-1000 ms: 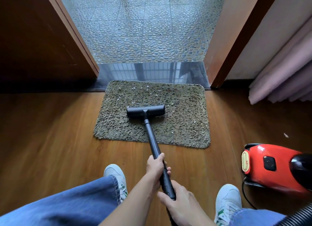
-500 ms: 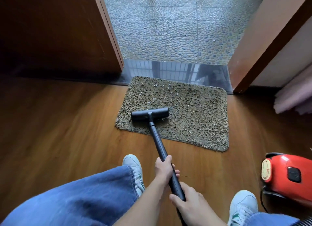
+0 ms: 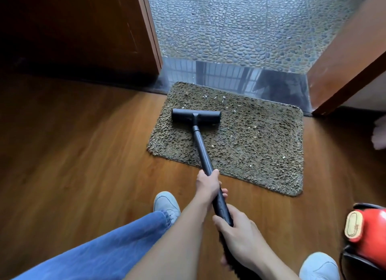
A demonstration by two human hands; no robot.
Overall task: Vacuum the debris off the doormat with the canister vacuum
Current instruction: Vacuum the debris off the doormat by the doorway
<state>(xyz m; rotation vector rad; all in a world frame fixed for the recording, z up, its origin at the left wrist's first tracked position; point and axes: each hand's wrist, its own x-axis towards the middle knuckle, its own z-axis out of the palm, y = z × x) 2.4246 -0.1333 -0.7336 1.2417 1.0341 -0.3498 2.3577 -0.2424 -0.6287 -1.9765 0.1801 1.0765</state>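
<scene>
From the head camera, looking down: the mat (image 3: 250,146) lies on the wood floor (image 3: 73,154), its far edge up against the shiny threshold (image 3: 229,74) of an open doorway, with pebble tiles (image 3: 250,24) beyond. The nozzle (image 3: 196,116) sits flat on the mat's left half, towards the far edge, its bar running across the mat. Pale debris (image 3: 223,97) flecks the strip just beyond the nozzle, and more specks are scattered over the right half. The black wand (image 3: 201,150) slants back from the nozzle, over the mat's near edge, and into both hands. The left hand (image 3: 207,184) is higher up, fingers wrapped right round the tube, thumb lying along it. The right hand (image 3: 238,235) is just below it, curled tight round the thicker grip end, where a ribbed hose (image 3: 231,261) drops out of the frame. The red canister (image 3: 369,227) sits on the floor at the right edge, only partly in view, well apart from the mat, with a dark cord (image 3: 342,265) looping beside it. One pale shoe (image 3: 166,203) is planted left of the wand, the other (image 3: 318,266) is at the bottom right, and a leg in jeans (image 3: 104,248) fills the lower left. A dark door (image 3: 83,28) stands on the left, a brown frame (image 3: 344,60) on the right.
</scene>
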